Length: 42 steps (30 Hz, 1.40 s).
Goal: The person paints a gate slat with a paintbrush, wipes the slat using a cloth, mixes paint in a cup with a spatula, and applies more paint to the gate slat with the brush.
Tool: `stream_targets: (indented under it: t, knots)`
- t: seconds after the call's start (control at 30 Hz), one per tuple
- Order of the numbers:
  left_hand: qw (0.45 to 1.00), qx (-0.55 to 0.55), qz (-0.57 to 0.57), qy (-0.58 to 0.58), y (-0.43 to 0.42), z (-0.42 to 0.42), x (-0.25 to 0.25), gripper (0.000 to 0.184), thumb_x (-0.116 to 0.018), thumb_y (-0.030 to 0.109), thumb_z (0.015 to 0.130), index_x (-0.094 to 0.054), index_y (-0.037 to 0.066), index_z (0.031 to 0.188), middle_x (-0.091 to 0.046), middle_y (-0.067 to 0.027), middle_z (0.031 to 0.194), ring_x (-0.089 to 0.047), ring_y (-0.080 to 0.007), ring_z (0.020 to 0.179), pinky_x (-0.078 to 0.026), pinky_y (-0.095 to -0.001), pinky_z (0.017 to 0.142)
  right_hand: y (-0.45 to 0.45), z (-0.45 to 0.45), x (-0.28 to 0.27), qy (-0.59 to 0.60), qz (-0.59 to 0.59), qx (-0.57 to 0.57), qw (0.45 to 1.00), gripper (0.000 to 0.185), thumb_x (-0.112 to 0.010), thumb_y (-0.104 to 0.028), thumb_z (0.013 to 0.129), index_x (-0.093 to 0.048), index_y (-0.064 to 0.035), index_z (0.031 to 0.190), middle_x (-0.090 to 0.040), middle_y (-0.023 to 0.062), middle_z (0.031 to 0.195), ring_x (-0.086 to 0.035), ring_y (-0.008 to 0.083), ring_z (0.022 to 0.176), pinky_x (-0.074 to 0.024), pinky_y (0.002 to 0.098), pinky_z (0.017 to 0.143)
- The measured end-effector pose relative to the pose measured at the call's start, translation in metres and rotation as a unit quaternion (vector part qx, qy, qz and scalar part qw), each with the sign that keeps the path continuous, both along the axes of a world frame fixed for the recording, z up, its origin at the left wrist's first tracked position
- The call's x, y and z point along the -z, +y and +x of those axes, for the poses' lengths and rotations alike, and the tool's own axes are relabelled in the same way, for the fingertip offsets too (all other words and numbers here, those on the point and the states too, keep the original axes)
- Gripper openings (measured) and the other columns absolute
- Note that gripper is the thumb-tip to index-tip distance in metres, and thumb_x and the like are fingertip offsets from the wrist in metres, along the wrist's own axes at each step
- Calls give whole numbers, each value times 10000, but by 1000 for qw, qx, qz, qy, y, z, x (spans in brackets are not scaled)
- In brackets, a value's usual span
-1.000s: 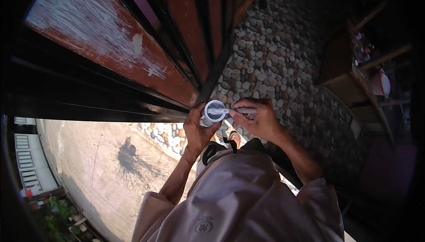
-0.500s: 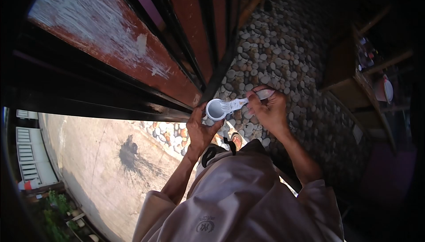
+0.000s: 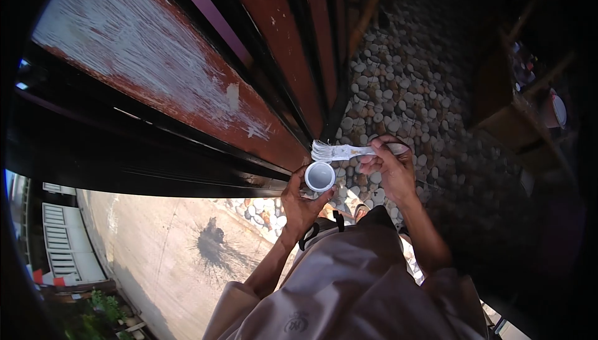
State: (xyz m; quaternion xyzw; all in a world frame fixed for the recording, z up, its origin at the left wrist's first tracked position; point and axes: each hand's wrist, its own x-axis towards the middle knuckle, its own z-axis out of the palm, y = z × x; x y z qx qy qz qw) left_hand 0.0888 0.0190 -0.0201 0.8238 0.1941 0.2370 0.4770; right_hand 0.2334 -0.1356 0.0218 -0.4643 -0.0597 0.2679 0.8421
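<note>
My left hand [image 3: 300, 206] is closed round a small white cup [image 3: 320, 177] whose inside looks greyish white, perhaps from paint. In my right hand [image 3: 397, 169] is a paintbrush [image 3: 346, 152], gripped by its handle, with bristles coated white and pointing left. The bristles are just beyond the cup's far rim, close to the lower end of a reddish-brown panel [image 3: 205, 72]. Streaky white paint covers much of that panel's upper part, while its lower end shows brown.
Black metal bars [image 3: 255, 47] run between the panels. Pebble-patterned flooring [image 3: 405, 91] lies ahead and right, with a wooden cabinet [image 3: 514, 125] in shadow. At left are sunlit concrete [image 3: 156, 228] with a dark stain, a white gate [image 3: 68, 240] and plants [image 3: 106, 306].
The brush has come out of the cup and moved to beyond its rim, toward the panel. The view has shifted, so the panel fills more of the left.
</note>
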Motion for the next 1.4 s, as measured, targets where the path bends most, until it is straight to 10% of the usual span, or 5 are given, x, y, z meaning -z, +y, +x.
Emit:
stream_targets:
  t: [0.4, 0.67, 1.03, 1.4]
  knots:
    - [998, -35, -46, 14, 27, -79, -3, 572, -852, 69, 706, -533, -1, 1176, -652, -95, 1063, -633, -155, 989, -505, -313, 886, 125, -27, 3, -17, 154, 3, 988, 158, -573, -139, 974, -582, 2, 1044, -702, 173, 864, -717, 224, 733, -586, 304, 664]
    - [998, -55, -40, 1, 32, -90, 2, 575, -846, 61, 709, -524, -11, 1180, -643, -108, 1065, -631, -165, 983, -503, -320, 886, 124, -39, 65, 5, -5, 59, 998, 121, -603, -107, 951, -602, 9, 989, -695, 149, 812, -701, 194, 668, -571, 270, 590]
    - [992, -103, -76, -19, 25, -103, -1, 570, -832, 42, 709, -526, -21, 1187, -629, -115, 1090, -614, -180, 1003, -495, -338, 900, 124, -29, -53, -152, 114, 48, 981, 141, -571, -114, 970, -594, 25, 972, -694, 156, 818, -696, 194, 685, -566, 282, 628]
    - [986, -137, -97, -18, 18, -114, 5, 588, -843, 75, 701, -525, -18, 1187, -632, -118, 1101, -614, -179, 1019, -483, -346, 918, 124, -41, 114, -5, -45, 51, 998, 129, -613, -128, 951, -603, -1, 971, -695, 133, 791, -689, 170, 654, -558, 253, 576]
